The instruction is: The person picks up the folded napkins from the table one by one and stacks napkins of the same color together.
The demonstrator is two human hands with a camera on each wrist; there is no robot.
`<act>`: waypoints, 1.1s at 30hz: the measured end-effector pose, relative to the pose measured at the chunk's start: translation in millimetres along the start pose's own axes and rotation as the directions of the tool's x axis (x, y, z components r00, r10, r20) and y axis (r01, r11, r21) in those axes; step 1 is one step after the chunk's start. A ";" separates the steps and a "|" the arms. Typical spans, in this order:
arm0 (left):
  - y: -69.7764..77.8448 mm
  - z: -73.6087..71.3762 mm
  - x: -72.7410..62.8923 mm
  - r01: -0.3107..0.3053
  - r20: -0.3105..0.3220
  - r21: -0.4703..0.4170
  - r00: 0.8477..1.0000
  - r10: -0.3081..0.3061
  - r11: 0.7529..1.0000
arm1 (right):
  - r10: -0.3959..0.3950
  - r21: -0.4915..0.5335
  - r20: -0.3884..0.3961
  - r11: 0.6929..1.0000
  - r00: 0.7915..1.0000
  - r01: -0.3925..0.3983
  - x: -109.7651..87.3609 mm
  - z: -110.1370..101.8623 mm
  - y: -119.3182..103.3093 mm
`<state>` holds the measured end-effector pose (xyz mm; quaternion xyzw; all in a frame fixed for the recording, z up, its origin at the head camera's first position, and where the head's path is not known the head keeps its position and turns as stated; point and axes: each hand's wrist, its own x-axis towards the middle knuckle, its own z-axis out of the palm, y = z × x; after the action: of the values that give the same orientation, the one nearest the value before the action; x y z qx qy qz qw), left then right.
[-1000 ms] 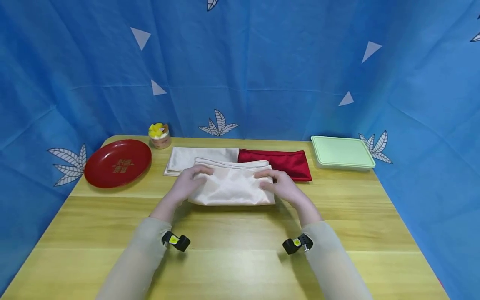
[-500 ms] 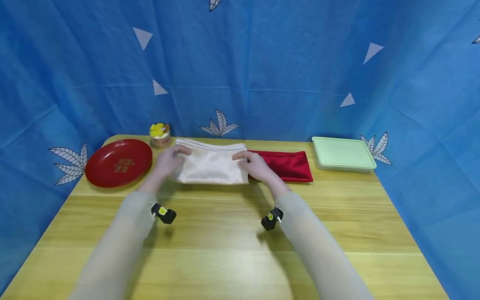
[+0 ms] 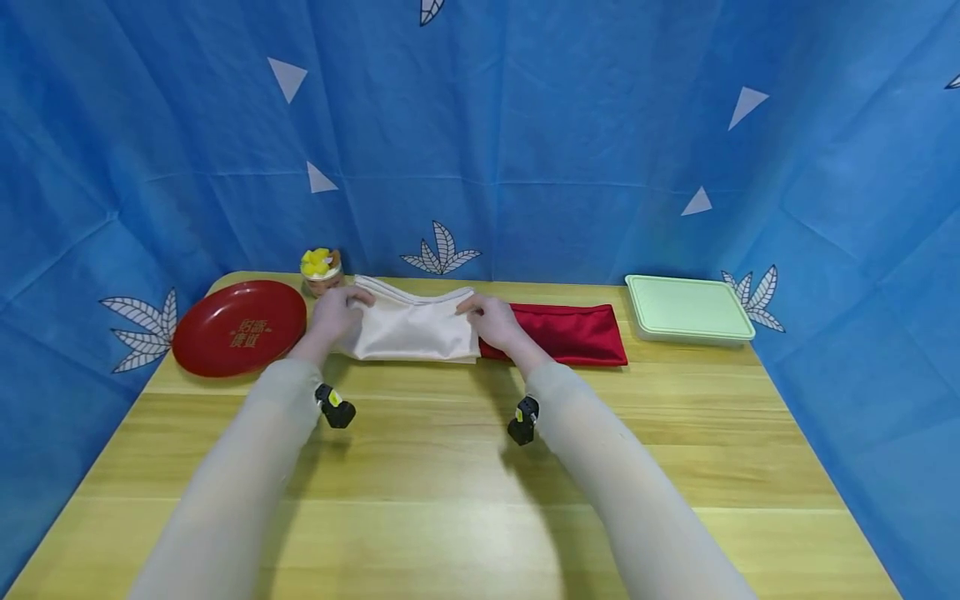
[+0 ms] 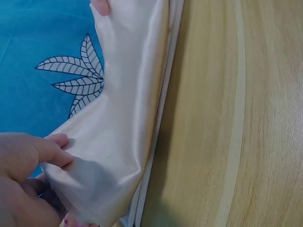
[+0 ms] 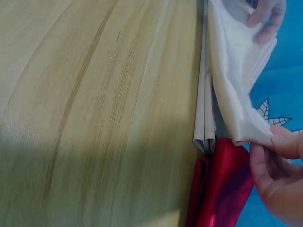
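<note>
A folded cream satin cloth [image 3: 416, 327] spans between my two hands near the back of the table. My left hand [image 3: 336, 315] pinches its left end, and my right hand [image 3: 497, 321] pinches its right end between thumb and fingers. The top edge sags between them. Underneath, in the right wrist view, lies a folded pale cloth [image 5: 204, 113], mostly hidden in the head view. A folded red satin cloth [image 3: 570, 335] lies to the right, its left end beside the pale one and partly behind my right hand.
A red oval plate [image 3: 217, 333] with gold characters sits at the left. Behind my left hand stands a small pot with a yellow flower [image 3: 320, 268]. A green-lidded box [image 3: 688, 308] is at the back right. A blue curtain [image 3: 525, 133] hangs behind the wooden table [image 3: 442, 467].
Both hands have carried the cream cloth left and away from me, then lowered it over the pale folded cloth. The red cloth shows more of its left end than a second ago.
</note>
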<state>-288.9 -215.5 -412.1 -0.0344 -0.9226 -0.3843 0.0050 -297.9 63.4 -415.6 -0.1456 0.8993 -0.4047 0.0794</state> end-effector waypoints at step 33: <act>14.4 -9.2 -96.3 -0.215 -0.046 0.445 0.964 0.261 0.870 | -0.352 -0.520 -0.001 0.800 0.936 0.300 -115.6 -58.2 35.0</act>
<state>-192.1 -217.6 -398.9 -0.1258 -0.9721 -0.1658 0.1080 -210.7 164.2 -400.6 -0.2938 0.9383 -0.1651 -0.0771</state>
